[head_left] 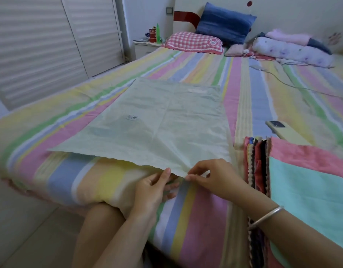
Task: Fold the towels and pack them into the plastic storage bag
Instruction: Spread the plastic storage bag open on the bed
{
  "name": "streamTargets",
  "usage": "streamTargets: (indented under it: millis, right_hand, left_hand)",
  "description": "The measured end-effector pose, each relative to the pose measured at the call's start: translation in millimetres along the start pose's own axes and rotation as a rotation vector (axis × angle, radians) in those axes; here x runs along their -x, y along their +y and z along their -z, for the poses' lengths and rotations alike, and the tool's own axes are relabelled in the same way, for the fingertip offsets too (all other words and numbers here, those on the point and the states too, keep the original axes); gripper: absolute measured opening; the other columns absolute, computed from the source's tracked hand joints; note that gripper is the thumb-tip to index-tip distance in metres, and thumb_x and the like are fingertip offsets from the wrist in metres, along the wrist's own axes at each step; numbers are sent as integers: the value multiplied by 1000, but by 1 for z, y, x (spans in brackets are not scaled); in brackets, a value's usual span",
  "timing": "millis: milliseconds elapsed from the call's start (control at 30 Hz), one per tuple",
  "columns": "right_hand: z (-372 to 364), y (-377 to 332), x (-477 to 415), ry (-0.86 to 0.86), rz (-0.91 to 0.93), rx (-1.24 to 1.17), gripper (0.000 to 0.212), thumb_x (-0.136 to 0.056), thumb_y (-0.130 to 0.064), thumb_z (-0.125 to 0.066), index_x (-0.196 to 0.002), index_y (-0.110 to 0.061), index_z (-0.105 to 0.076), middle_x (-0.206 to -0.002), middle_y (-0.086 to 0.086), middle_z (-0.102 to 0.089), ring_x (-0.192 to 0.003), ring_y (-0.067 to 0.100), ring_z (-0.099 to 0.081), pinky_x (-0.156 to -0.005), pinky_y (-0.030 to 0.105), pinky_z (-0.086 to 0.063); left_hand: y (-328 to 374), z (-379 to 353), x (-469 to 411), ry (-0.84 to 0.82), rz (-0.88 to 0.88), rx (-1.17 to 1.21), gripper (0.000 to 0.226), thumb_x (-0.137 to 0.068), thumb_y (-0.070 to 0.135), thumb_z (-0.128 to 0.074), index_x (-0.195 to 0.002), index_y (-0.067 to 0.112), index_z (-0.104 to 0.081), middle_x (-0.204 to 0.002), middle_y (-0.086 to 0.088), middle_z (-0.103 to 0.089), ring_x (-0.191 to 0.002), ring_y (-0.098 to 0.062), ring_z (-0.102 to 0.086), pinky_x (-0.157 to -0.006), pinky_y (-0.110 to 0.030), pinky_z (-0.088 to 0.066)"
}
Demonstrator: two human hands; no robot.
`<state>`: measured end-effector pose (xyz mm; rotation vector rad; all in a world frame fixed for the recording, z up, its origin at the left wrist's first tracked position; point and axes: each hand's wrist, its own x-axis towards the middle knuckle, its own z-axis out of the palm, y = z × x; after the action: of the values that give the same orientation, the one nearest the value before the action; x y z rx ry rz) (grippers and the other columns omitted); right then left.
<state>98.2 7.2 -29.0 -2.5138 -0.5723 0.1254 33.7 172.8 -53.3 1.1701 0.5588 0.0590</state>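
A stack of coloured towels with zigzag edges (257, 161) lies at the right, just beside the bag, and a large turquoise towel (310, 186) is spread on top of it. A pale yellow phone (286, 130) lies beyond the stack, and a thin white cable (294, 86) runs across the bed further back. A pink checked pillow (192, 42) and a blue pillow (224, 23) are at the head of the bed.

The pale green translucent plastic storage bag (166, 117) lies flat on the pastel striped bed sheet (89, 122), with its round white valve (132, 117) facing up. The left hand (155, 188) and the right hand (211, 176) both pinch the bag's near edge, close together.

White slatted wardrobe doors (50, 35) stand at the left, and a small white nightstand (143, 47) stands in the corner.
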Motion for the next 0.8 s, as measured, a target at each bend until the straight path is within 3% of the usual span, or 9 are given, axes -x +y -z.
streamTargets:
  millis: [133, 633, 800]
  right_hand:
    - [-5, 0, -8, 18, 24, -141, 7, -77, -43, -74, -79, -37, -73, -82, -20, -68, -78, -2, -62, -79, 33, -52]
    - [-18, 14, -12, -38, 54, -349, 12, -73, -44, -77, -82, -37, -75, -87, -13, -68, -79, 11, -64, -76, 39, -54]
    - [-20, 17, -13, -38, 104, -399, 12, -72, -43, -76, -82, -36, -76, -87, -11, -69, -80, 11, -65, -74, 33, -53]
  left_hand:
    - [-3, -1, 0, -5, -41, -10, 18, -88, 20, -68, -87, 2, -70, -87, -14, -74, -76, -22, -74, -51, -24, -54]
    - [-12, 5, -3, -108, -186, -163, 15, -90, 17, -65, -92, 3, -73, -84, -10, -76, -78, -18, -74, -53, -21, -54]
    - [-15, 6, -5, -106, -205, -176, 15, -90, 16, -65, -91, 4, -73, -84, -8, -75, -77, -18, -73, -53, -20, -53]
